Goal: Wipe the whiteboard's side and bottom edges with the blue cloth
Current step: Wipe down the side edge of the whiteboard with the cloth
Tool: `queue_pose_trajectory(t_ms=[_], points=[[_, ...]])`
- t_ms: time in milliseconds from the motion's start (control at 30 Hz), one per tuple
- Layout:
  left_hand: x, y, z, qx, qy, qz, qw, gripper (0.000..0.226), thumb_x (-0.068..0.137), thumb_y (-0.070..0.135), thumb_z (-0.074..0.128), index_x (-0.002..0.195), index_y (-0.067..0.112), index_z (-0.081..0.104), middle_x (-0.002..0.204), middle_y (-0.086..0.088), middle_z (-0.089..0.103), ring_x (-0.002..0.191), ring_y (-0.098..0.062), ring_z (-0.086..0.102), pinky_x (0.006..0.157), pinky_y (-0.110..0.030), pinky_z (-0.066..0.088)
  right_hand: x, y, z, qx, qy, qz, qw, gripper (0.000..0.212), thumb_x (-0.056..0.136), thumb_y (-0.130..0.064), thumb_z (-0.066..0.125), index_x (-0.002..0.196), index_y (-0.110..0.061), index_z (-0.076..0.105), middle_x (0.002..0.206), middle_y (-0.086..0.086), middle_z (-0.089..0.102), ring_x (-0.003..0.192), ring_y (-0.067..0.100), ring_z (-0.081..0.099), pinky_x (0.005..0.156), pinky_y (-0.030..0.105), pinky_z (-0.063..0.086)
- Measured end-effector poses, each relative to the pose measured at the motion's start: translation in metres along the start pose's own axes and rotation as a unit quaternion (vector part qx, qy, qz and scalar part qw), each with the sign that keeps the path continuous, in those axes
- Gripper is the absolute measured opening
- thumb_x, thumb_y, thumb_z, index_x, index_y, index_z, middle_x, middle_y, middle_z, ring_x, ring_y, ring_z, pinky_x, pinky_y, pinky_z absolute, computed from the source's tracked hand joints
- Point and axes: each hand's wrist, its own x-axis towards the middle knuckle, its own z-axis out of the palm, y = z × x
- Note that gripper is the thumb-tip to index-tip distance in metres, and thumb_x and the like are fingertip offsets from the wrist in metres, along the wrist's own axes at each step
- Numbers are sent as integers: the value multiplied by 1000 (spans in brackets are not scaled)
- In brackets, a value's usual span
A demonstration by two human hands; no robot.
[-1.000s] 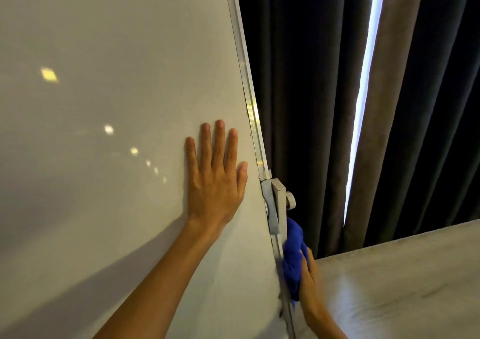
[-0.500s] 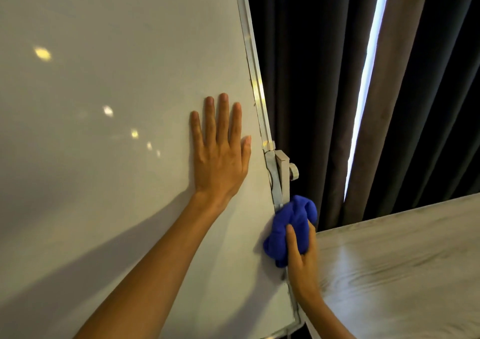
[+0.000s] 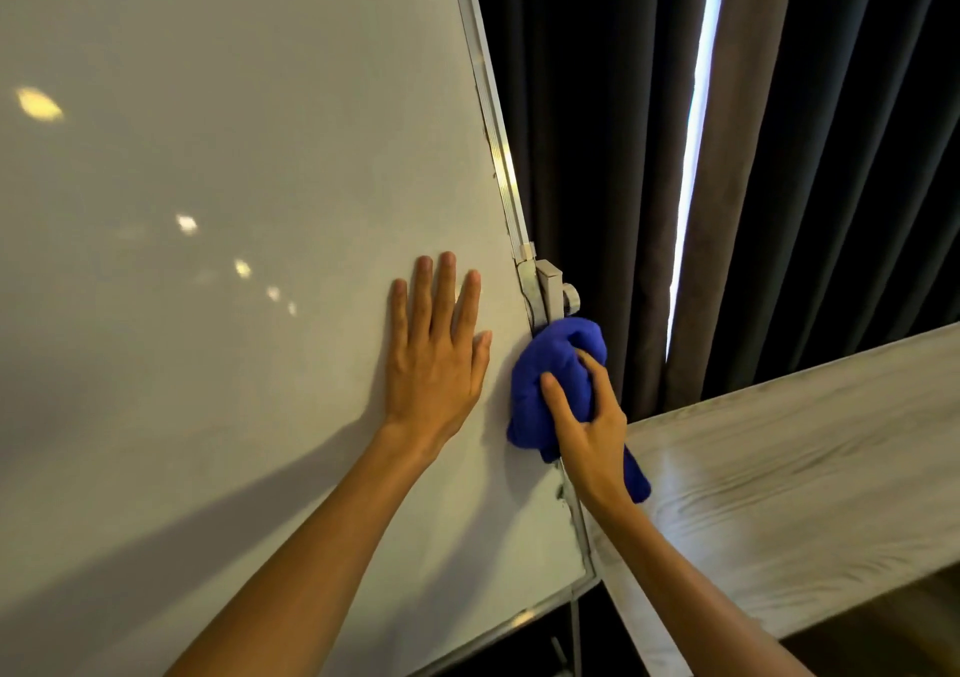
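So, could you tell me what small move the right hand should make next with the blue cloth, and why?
Probably slide the blue cloth down the side edge toward the bottom corner. The right hand has it bunched against the frame just under the bracket, and the left hand lies flat on the board.
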Motion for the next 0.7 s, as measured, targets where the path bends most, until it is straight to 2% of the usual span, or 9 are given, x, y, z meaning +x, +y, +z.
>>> queue_pose_trajectory(t_ms=[133,233,300,333,400,500,633,700], points=[[-10,1,2,-9,-2,12,1000,72,106,51,18,163,11,3,169,-18,-2,155,-39,-2,125,-56,6,-25,44,-19,0,-28,58,998,31,90,-43,59,120,-41,53,107,-17,66,99,9,65,83,31,57],[-16,2,2,-10,0,9,1000,70,106,50,18,163,12,4,169,-18,-1,155,-39,-1,125,-56,6,-43,69,-35,1,-58,115,992,34,88,-48,56,116,-28,58,108,0,69,101,21,65,87,41,56],[-17,5,1,-11,-2,2,1000,70,106,49,19,163,12,6,169,-17,0,155,-39,-1,124,-56,5,-46,74,-45,3,-81,149,986,18,94,-38,53,108,-28,58,107,10,69,98,26,66,81,35,56],[-18,5,1,-10,-4,-1,1000,69,106,49,19,163,12,8,169,-17,1,155,-39,0,124,-56,4,-42,70,-47,1,-90,158,983,16,94,-40,53,104,-29,58,106,12,69,95,26,66,77,31,55],[-18,7,0,-10,-11,-5,1000,69,106,49,20,163,11,10,169,-17,1,155,-39,1,124,-56,4,-31,52,-44,6,-99,148,984,30,85,-49,52,106,-28,59,104,6,70,95,23,67,75,25,53],[-19,7,2,-2,-13,-1,1000,69,106,49,21,163,11,9,169,-18,0,155,-39,2,124,-57,7,-11,21,-26,51,-101,103,988,54,83,-57,56,127,-26,55,113,-6,68,101,10,66,82,25,55],[-20,6,4,-2,-7,-3,1000,68,107,48,22,163,12,11,169,-18,3,155,-38,3,125,-56,6,-10,22,-24,37,-95,76,992,42,87,-42,59,125,-25,56,112,-6,68,99,7,66,83,23,54],[-20,6,2,-1,-8,-5,1000,66,107,47,22,163,12,15,168,-17,7,155,-38,6,125,-55,5,-25,46,-34,34,-103,113,988,41,88,-40,55,123,-19,59,108,-2,70,94,7,67,78,21,55]])
